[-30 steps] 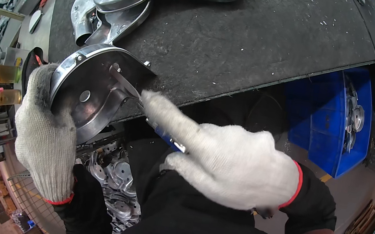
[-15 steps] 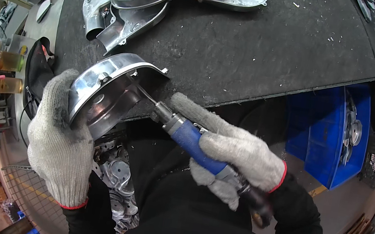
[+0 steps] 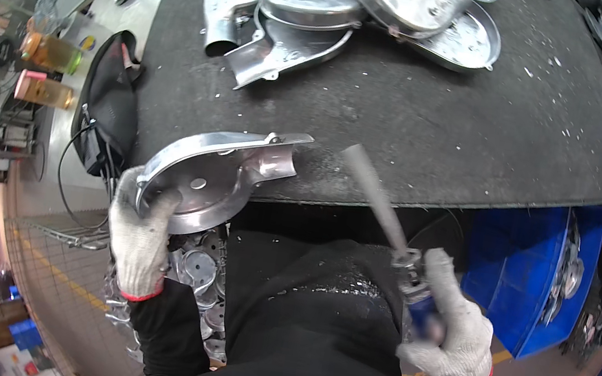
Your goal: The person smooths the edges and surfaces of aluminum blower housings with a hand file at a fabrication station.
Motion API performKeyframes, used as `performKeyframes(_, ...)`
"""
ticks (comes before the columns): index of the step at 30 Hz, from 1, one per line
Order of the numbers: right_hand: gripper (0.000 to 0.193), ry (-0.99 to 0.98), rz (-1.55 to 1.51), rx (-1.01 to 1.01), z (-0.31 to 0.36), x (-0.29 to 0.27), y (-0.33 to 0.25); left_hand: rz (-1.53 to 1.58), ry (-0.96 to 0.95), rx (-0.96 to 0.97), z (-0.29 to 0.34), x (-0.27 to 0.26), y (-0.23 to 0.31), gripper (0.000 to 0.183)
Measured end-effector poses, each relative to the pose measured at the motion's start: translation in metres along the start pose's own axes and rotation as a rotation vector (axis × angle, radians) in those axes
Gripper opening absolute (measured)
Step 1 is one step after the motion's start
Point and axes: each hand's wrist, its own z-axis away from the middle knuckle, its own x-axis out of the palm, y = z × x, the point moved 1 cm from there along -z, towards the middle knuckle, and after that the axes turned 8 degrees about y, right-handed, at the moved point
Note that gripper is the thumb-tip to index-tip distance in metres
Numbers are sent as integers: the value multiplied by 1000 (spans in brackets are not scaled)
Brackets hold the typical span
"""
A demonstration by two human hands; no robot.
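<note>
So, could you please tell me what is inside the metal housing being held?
A bright round spot shows inside the metal housing; the left hand covers part of its lower left, so anything beneath is hidden.

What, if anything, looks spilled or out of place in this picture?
Pale flecks lie scattered over the dark clothing on the person's lap, and more dot the black tabletop. They look odd as loose litter on dark surfaces. The metal cover in the left hand shows no plain damage.
</note>
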Motion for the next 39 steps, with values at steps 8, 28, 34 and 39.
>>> performKeyframes(8,94,-6,215,-118,-33,17,10,18,94,99,32,-30,-79,36)
performKeyframes(28,65,-542,-377,545,-78,37,19,-384,169,458,58,-33,-78,44)
performKeyframes(34,65,-596,-267,485,-74,34,10,-167,147,382,56,-35,-85,38)
performKeyframes(39,64,-539,-299,479,-71,39,16,-245,114,427,54,-38,-85,39)
